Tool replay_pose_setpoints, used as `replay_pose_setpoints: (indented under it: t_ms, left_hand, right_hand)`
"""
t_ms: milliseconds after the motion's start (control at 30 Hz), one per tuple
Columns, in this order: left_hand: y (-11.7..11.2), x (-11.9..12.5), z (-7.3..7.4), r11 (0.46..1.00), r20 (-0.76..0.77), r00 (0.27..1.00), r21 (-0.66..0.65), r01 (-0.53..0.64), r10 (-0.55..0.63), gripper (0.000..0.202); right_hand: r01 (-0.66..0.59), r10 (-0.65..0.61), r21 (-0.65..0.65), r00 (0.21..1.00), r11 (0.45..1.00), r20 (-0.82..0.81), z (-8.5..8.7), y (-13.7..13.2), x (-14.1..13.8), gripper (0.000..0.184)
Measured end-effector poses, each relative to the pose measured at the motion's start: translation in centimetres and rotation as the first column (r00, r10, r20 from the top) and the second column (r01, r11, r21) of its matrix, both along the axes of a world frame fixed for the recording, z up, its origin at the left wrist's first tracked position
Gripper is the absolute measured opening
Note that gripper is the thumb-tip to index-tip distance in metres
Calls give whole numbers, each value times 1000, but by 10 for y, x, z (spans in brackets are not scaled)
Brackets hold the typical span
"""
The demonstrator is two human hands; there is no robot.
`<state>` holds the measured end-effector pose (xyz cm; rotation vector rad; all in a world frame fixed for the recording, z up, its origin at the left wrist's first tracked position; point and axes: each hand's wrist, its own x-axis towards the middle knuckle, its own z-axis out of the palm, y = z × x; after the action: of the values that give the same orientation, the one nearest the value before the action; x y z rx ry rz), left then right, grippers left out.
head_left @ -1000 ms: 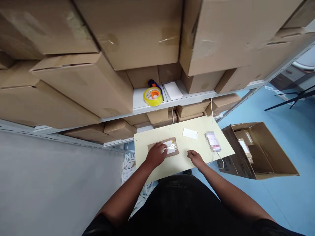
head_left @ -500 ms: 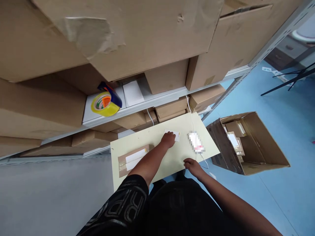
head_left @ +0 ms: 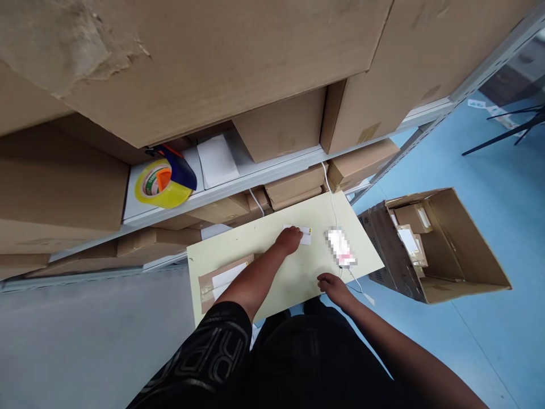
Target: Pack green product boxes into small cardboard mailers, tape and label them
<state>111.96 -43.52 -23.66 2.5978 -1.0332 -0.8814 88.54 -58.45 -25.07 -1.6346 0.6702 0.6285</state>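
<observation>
My left hand [head_left: 289, 240] reaches across the small cream table [head_left: 306, 278], fingers bent down over a white card [head_left: 305, 236] with a small yellow mark. Part of the card is hidden under the fingers. At the table's front edge is my right hand [head_left: 332, 285], fingers curled in, with nothing visible in them. Beyond it lies a blurred-out white and pink object [head_left: 340, 247] with a white cable. A taped cardboard parcel [head_left: 208, 282] with a white label lies on the left of the table, partly behind my left forearm.
A yellow tape roll in a blue dispenser [head_left: 153, 184] and white sheets [head_left: 218, 162] lie on the metal shelf [head_left: 251, 177]. Large cardboard boxes [head_left: 238, 62] fill the rack. On the blue floor to the right stands an open carton [head_left: 472, 250] with smaller parcels inside.
The view has shifted and come slightly closer to the shelf. My left hand stays over the white card, and my right hand stays curled at the table edge.
</observation>
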Motion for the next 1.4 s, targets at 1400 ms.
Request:
replay_pose_setpoints:
  t_ms: [1400]
  left_hand:
    - [153, 26, 102, 719, 189, 730, 134, -682, 657, 28]
  right_hand:
    - [-509, 750, -738, 661, 442, -7, -6, 79, 169, 81]
